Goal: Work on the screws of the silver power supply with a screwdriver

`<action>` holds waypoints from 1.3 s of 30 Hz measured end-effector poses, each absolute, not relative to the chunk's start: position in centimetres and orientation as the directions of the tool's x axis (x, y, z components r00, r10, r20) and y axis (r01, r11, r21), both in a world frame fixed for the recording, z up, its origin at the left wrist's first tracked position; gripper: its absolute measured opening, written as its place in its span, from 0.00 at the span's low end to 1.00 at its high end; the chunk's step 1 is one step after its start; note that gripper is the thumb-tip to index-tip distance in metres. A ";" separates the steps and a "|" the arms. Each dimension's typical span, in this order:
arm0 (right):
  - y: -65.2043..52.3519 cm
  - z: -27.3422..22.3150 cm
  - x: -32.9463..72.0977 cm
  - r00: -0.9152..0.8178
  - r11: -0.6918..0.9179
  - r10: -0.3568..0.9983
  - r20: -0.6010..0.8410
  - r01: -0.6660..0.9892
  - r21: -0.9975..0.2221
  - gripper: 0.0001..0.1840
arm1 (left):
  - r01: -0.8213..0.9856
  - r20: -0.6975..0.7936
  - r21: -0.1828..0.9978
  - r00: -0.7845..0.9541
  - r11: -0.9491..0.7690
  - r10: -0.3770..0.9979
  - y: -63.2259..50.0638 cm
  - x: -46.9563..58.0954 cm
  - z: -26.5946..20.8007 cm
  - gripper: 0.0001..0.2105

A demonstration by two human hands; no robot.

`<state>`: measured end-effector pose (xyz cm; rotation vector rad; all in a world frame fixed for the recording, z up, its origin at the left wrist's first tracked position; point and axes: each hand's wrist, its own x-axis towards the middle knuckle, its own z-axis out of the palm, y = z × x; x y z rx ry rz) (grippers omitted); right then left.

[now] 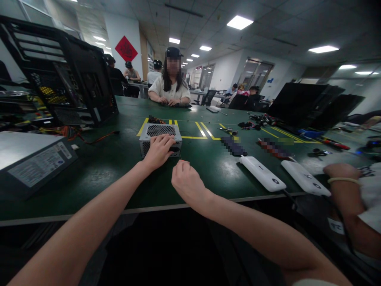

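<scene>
A: Failure risk?
B: The computer power supply (pixel 161 130), set on the green worktable (pixel 108 169), could be skidded if pressed unevenly by the left hand (pixel 160 150), laid on it loosely open.
A: Right hand (pixel 187 176)?
B: Curled nearly closed, just beside it; whether anything is gripped cannot be told. The unit's near face is partly covered.

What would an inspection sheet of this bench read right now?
Surface: green table with yellow lines.
Work item: grey metal box with mesh.
Clutter: black computer case and labelled box at left; two white devices at right.
Hands: left hand on the grey metal box; right hand curled near it, anything pinched unclear.
Cables: orange-and-black bundle near the case; dark bundle at right.
Surroundings: co-worker opposite; another person's arm at right.
</scene>
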<state>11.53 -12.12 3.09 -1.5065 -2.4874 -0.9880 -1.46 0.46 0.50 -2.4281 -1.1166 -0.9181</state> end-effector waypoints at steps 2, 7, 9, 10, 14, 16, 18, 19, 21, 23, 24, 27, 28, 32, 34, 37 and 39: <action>-12.1 2.8 11.5 -0.539 0.357 0.762 0.361 0.813 0.460 0.24 | 0.763 0.667 -0.023 0.493 -0.646 0.558 0.4 -1.5 0.5 0.15; -11.6 2.0 12.8 -0.576 0.458 0.746 0.335 0.808 0.370 0.24 | 0.765 0.667 -0.017 0.488 -0.644 0.563 0.6 -1.5 0.6 0.15; -11.3 2.2 13.6 -0.567 0.450 0.752 0.337 0.815 0.366 0.22 | 0.765 0.668 -0.011 0.485 -0.644 0.565 0.6 -1.4 0.6 0.15; -11.2 2.3 13.9 -0.561 0.444 0.753 0.344 0.819 0.364 0.21 | 0.763 0.669 -0.010 0.486 -0.647 0.563 0.6 -1.4 0.6 0.15; -11.2 2.7 14.1 -0.465 0.360 0.804 0.371 0.877 0.318 0.17 | 0.762 0.670 -0.010 0.486 -0.647 0.561 0.5 -1.4 0.7 0.14; -11.3 2.7 13.9 -0.373 0.302 0.856 0.359 0.923 0.239 0.16 | 0.768 0.666 -0.022 0.489 -0.641 0.564 0.4 -1.4 0.8 0.14; -11.2 2.7 13.9 -0.268 0.246 0.903 0.336 0.963 0.109 0.14 | 0.769 0.662 -0.036 0.497 -0.638 0.561 0.3 -1.4 0.8 0.13; -11.1 2.8 13.9 -0.216 0.218 0.921 0.325 0.975 0.033 0.13 | 0.769 0.663 -0.040 0.498 -0.637 0.560 0.3 -1.4 0.9 0.13; -10.9 2.8 14.1 -0.119 0.165 0.946 0.302 0.977 -0.132 0.10 | 0.770 0.665 -0.039 0.496 -0.636 0.559 0.3 -1.3 0.9 0.13; -10.7 2.8 14.4 -0.047 0.132 0.955 0.293 0.951 -0.279 0.09 | 0.772 0.665 -0.033 0.491 -0.635 0.563 0.2 -1.3 0.9 0.13; -10.7 2.7 14.5 -0.019 0.123 0.955 0.295 0.933 -0.338 0.08 | 0.772 0.665 -0.029 0.489 -0.635 0.564 0.2 -1.3 0.9 0.13; -10.7 2.2 14.4 0.030 0.121 0.945 0.327 0.894 -0.432 0.09 | 0.769 0.672 -0.021 0.484 -0.639 0.560 0.2 -1.3 0.8 0.14; -10.7 2.0 14.2 0.034 0.125 0.940 0.341 0.892 -0.433 0.10 | 0.768 0.675 -0.018 0.482 -0.640 0.559 0.2 -1.3 0.8 0.14; -11.4 2.0 13.5 -0.026 0.169 0.922 0.387 0.926 -0.339 0.14 | 0.771 0.675 -0.010 0.475 -0.637 0.564 0.3 -1.3 0.7 0.14; -11.8 2.0 13.3 -0.071 0.187 0.906 0.418 0.952 -0.243 0.17 | 0.772 0.674 -0.011 0.475 -0.636 0.565 0.4 -1.3 0.7 0.14; -12.3 1.8 13.1 -0.108 0.178 0.872 0.478 0.979 -0.103 0.18 | 0.770 0.675 -0.016 0.480 -0.638 0.561 0.4 -1.3 0.7 0.13; -12.4 1.7 13.0 -0.129 0.183 0.847 0.516 0.982 -0.055 0.18 | 0.767 0.675 -0.016 0.482 -0.642 0.558 0.3 -1.4 0.7 0.13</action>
